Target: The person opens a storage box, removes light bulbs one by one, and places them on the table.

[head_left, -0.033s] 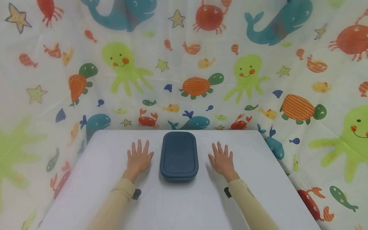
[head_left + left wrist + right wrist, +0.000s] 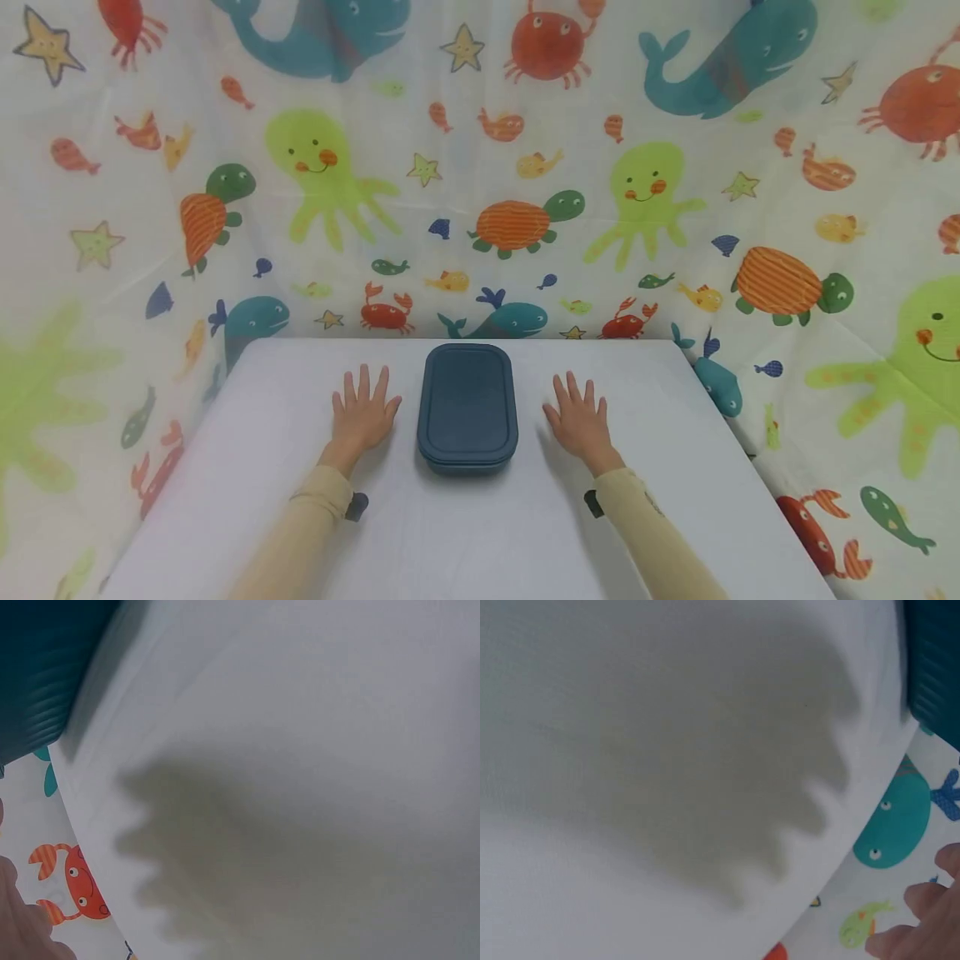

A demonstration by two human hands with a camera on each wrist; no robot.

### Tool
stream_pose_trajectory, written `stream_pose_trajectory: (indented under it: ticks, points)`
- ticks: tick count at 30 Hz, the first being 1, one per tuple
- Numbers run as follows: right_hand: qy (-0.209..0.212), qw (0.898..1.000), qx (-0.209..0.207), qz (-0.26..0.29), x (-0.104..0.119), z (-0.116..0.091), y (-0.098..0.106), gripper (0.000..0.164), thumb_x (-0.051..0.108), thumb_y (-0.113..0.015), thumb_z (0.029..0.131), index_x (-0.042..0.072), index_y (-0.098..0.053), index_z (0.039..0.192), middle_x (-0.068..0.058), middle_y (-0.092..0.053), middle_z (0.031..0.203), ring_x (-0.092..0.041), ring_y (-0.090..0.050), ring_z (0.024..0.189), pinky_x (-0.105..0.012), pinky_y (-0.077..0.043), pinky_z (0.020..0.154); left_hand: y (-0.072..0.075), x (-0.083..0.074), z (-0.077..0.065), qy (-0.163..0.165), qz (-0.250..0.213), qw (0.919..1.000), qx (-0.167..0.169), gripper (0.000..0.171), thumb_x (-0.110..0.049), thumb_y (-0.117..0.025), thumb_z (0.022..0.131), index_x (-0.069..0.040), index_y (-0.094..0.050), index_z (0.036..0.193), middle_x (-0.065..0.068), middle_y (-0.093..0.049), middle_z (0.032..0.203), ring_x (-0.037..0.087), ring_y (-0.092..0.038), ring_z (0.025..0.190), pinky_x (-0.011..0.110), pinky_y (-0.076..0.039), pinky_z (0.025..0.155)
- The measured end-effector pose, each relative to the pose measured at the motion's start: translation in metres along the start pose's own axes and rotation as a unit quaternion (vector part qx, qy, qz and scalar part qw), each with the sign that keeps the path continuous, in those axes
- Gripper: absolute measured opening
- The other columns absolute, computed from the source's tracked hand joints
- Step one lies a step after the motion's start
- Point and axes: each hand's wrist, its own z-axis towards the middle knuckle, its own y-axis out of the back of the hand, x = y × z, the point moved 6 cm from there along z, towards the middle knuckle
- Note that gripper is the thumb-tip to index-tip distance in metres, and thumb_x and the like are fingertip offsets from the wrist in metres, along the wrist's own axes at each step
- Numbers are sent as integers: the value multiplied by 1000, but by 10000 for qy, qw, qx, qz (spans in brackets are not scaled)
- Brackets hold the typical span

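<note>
A dark blue rectangular container with a lid (image 2: pixel 467 404) stands on the white table, its long side running away from me. To its left my left hand (image 2: pixel 363 419) is held palm down with fingers spread, apart from the container. My right hand (image 2: pixel 581 425) mirrors it on the other side, fingers spread too and holding nothing. In the left wrist view the ribbed container side (image 2: pixel 37 682) shows at the top left, and the hand casts a shadow on the cloth. The right wrist view has the container's side (image 2: pixel 934 667) at the upper right, with fingertips (image 2: pixel 922 900) below it.
The white-covered table (image 2: pixel 472 542) ends just behind the container. A curtain (image 2: pixel 480 167) printed with sea animals hangs at the back and both sides. Dark bands (image 2: pixel 357 506) sit at the wrists by the beige sleeves (image 2: pixel 292 533).
</note>
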Motion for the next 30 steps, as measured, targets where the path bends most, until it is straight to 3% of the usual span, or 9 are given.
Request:
stream_pose_trajectory:
  ticks: [7, 17, 20, 22, 25, 28, 30]
  points:
    - [-28, 10000, 23, -89, -2, 1, 0, 65, 45, -37, 104, 11, -20, 157, -16, -12, 162, -48, -6, 145, -68, -11, 112, -7, 5, -1, -15, -70, 9998, -195, 68, -41, -40, 103, -7, -16, 156, 28, -3, 159, 52, 6, 143, 69, -2, 111]
    - [-1, 10000, 76, -32, -6, 1, -1, 66, 44, -38, 104, 10, -18, 157, -17, -10, 162, -48, -4, 145, -68, -9, 112, -2, 0, -4, 63, 24, 9999, -88, 68, -39, -41, 103, -6, -15, 156, 28, -1, 160, 52, 5, 143, 70, -3, 110]
    - [126, 9998, 97, 109, -1, -1, 0, 68, 45, -40, 103, 10, -18, 157, -19, -12, 162, -48, -5, 145, -67, -9, 112, -4, -5, -3, -1, -182, 9998, -20, 68, -41, -38, 104, -6, -12, 156, 29, 0, 159, 53, 3, 143, 70, -6, 110]
    - [264, 9992, 171, 259, 5, -2, -1, 69, 46, -42, 102, 10, -18, 157, -20, -13, 161, -47, -6, 145, -67, -9, 113, -7, -10, -3, -153, -589, 9981, 123, 71, -45, -35, 104, -6, -8, 157, 29, 2, 159, 53, 4, 143, 71, -6, 110]
    - [542, 9965, 356, 532, 17, -5, -3, 72, 50, -43, 101, 12, -19, 157, -19, -17, 160, -46, -9, 146, -65, -11, 113, -14, -21, -4, -498, -1469, 9865, 529, 80, -53, -38, 101, -9, -3, 157, 27, 7, 160, 51, 7, 144, 70, -6, 111]
    - [848, 9921, 599, 711, 30, -10, -6, 75, 56, -42, 99, 16, -18, 158, -16, -20, 160, -43, -12, 146, -62, -12, 114, -22, -34, -12, -797, -2203, 9651, 1173, 91, -57, -49, 96, -15, 2, 158, 21, 13, 161, 46, 13, 145, 68, -3, 112]
    - [1027, 9890, 754, 750, 38, -14, -9, 78, 61, -43, 97, 19, -18, 158, -14, -23, 160, -40, -15, 147, -60, -14, 115, -26, -40, -19, -940, -2412, 9537, 1530, 99, -57, -59, 91, -18, 3, 158, 18, 15, 161, 42, 13, 146, 66, -3, 113]
